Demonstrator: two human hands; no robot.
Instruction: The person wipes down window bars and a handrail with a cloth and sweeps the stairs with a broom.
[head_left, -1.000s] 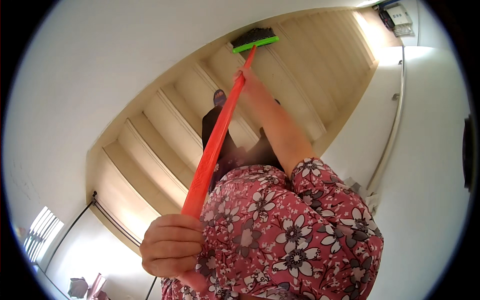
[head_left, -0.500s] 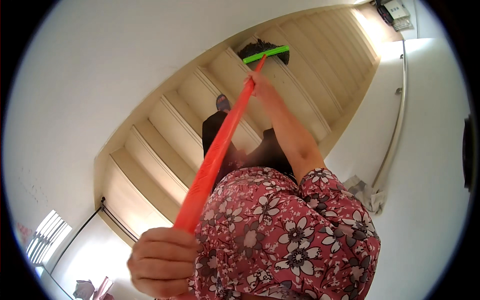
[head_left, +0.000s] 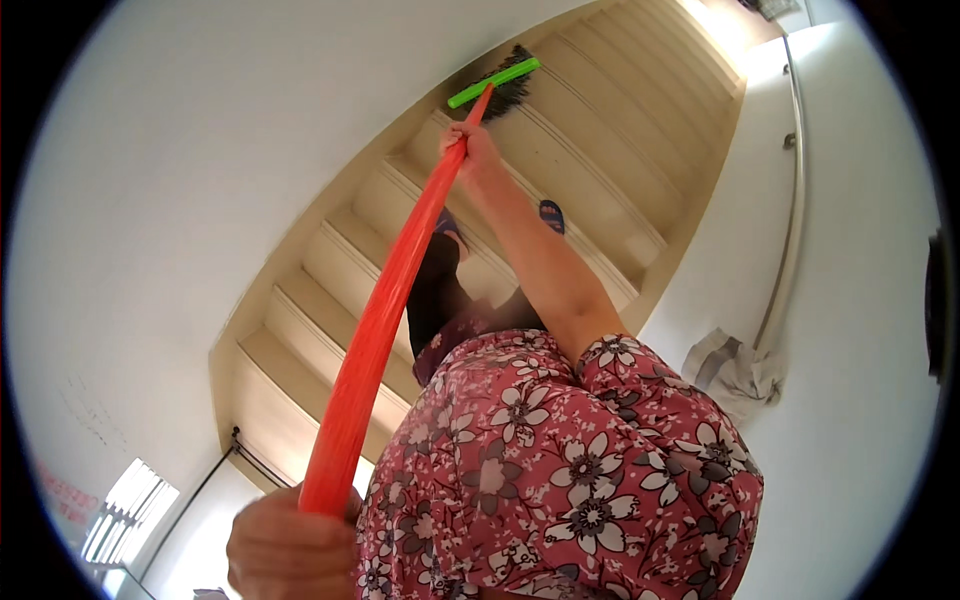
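A mop with a long red handle point(head_left: 375, 330) slants from the lower left up to the stairs. My left hand point(head_left: 290, 548) is closed around its top end, beside my flowered shirt. With my arm stretched forward, my right hand point(head_left: 472, 147) grips the handle lower down, close to the head. The mop's green bar point(head_left: 494, 83) and dark shaggy strands point(head_left: 510, 95) rest on a beige step point(head_left: 575, 150), at its left end beside the white wall.
Beige stairs curve between a white wall point(head_left: 200, 120) on the left and another on the right. A handrail point(head_left: 797, 160) runs along the right wall, with a pale cloth point(head_left: 735, 375) at its near end. My sandalled feet point(head_left: 551, 216) stand on the steps.
The mop head has moved left along the step to the wall side, and both my hands have shifted left with the handle. A second sandalled foot now shows at the right.
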